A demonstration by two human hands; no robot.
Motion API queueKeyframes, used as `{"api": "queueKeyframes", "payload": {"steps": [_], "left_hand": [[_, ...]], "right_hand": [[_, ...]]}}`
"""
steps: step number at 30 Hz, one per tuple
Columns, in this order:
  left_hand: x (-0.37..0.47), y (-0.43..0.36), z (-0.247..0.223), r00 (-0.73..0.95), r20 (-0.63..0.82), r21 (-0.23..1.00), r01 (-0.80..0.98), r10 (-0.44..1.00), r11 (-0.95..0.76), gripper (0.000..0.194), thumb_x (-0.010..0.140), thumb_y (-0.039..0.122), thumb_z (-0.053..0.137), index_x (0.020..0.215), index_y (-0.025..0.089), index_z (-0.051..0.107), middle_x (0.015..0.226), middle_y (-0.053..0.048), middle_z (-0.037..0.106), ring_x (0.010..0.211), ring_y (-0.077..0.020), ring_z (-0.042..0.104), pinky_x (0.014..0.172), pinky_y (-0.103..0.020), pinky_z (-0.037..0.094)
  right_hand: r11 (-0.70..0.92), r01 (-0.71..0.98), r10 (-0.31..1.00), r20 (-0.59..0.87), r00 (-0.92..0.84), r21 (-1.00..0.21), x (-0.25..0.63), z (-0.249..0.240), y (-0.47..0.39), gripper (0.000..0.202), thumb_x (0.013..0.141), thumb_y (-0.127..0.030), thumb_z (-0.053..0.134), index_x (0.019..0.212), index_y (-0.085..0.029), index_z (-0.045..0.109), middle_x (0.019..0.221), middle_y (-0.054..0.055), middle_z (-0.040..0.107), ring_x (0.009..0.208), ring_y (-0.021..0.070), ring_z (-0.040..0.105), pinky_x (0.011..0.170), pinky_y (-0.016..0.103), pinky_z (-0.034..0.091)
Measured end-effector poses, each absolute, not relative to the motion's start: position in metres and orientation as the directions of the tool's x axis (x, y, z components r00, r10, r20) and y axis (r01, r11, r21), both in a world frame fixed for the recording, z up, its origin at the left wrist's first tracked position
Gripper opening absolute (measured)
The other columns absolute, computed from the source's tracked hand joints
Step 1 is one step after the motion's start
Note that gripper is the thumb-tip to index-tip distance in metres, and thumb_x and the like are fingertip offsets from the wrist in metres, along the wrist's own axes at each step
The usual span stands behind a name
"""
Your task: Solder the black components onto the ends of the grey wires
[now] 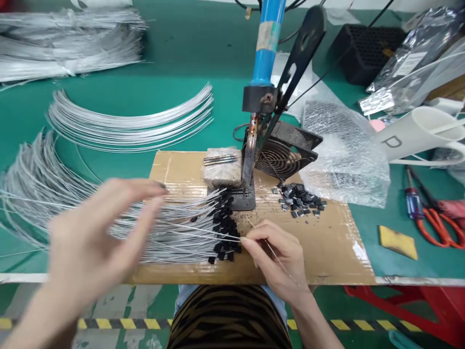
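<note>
My right hand (278, 254) pinches the end of a thin grey wire (218, 234) over the cardboard, and a thin metallic strand (274, 254) also runs through its fingers. My left hand (105, 232) is raised over the wires at the left, blurred by motion, with thumb and forefinger apart. Under and beside it lies a large bundle of grey wires (174, 245), with black pieces (225, 228) at their right ends. A soldering iron (268, 53) stands upright in a holder, its tip end down by a small dark plate (247, 198).
A fan (281, 155) stands behind loose black parts (300, 198) on the cardboard (337, 252). Another wire bundle (131, 127) lies at back left. On the right are a yellow sponge (398, 241), red-handled scissors (439, 228), a white mug (417, 133) and bubble wrap (341, 150).
</note>
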State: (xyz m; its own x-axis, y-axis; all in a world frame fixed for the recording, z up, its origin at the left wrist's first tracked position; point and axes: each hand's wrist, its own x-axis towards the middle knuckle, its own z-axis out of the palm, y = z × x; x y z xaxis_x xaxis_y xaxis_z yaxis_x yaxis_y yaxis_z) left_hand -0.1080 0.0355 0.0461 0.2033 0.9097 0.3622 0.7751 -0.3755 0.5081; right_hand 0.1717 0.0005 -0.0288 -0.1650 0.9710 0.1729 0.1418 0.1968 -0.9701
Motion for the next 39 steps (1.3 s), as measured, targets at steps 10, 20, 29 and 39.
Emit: {"api": "queueKeyframes", "payload": {"steps": [10,20,29,39], "left_hand": [[-0.022,0.010,0.025,0.467,0.154,0.637,0.626,0.871,-0.449,0.021,0.099,0.005,0.053,0.110,0.021,0.060,0.089,0.003,0.070,0.075,-0.0127,0.061,0.093,-0.034,0.042],[-0.022,0.021,0.025,0.222,-0.211,0.876,0.475,0.952,0.083,0.022,0.101,0.030,0.058,0.083,0.020,0.066,0.067,0.003,0.055,0.059,-0.0119,0.047,0.055,-0.023,0.038],[-0.028,0.024,0.021,0.164,-0.257,0.894,0.416,0.952,0.170,0.023,0.098,0.036,0.063,0.083,0.020,0.071,0.062,0.002,0.050,0.056,-0.0116,0.037,0.049,-0.022,0.029],[-0.022,0.024,0.029,0.174,-0.297,0.887,0.414,0.939,0.204,0.026,0.098,0.038,0.064,0.080,0.021,0.074,0.061,0.003,0.051,0.056,-0.0113,0.036,0.051,-0.025,0.027]], "right_hand": [[0.220,0.161,0.973,0.206,-0.104,-0.962,0.163,-0.022,0.000,0.016,0.099,-0.015,0.066,0.084,-0.020,0.064,0.074,-0.004,0.054,0.066,0.0101,0.050,0.060,0.024,0.038],[-0.083,-0.210,0.964,-0.132,0.230,-0.974,0.153,-0.029,0.000,0.029,0.105,-0.031,0.064,0.078,-0.022,0.057,0.053,-0.010,0.044,0.044,0.0064,0.037,0.045,0.021,0.029],[-0.142,-0.385,0.974,-0.197,0.108,-0.912,0.166,-0.029,-0.002,0.061,0.110,-0.054,0.037,0.096,-0.019,0.084,0.079,0.005,0.062,0.056,0.0119,0.058,0.044,0.023,0.047],[-0.185,-0.321,0.983,-0.182,-0.037,-0.929,0.149,-0.016,0.002,0.016,0.100,-0.030,0.070,0.104,-0.029,0.086,0.084,0.001,0.067,0.050,0.0053,0.059,0.046,0.018,0.050]]}}
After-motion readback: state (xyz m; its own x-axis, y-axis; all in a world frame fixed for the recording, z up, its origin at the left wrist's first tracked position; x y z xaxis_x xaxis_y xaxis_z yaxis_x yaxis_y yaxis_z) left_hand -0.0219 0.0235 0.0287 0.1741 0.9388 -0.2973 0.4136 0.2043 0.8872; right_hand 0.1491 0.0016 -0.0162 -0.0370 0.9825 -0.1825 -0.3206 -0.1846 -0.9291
